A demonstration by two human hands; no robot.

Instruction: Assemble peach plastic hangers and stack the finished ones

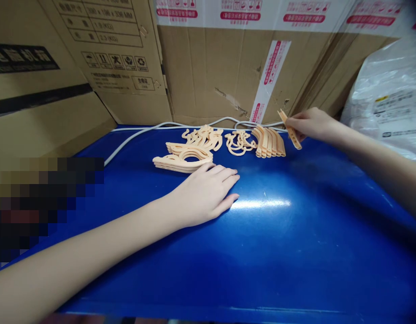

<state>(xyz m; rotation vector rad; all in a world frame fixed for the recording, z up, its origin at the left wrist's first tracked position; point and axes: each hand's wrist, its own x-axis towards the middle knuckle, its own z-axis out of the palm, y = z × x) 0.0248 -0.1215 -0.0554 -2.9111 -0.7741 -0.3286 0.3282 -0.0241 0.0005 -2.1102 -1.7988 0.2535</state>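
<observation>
Strip (293, 136) | tilted, pinched in right hand (309, 123) | ends jutting above, below

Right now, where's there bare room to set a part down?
Bare: blue tabletop between left hand and near edge; also between the curved-piece row and near edge. Crowded: the far side, with stacked pieces, that row and white cable.

Right hand (311, 123) partly hidden behind held beige piece (293, 136). Left forearm (103, 252) cut off at lower left, right forearm (380, 155) at right edge. Cardboard boxes (208, 72) cropped along top. Left-edge patch (32, 202) obscured by pixel blocks.
</observation>
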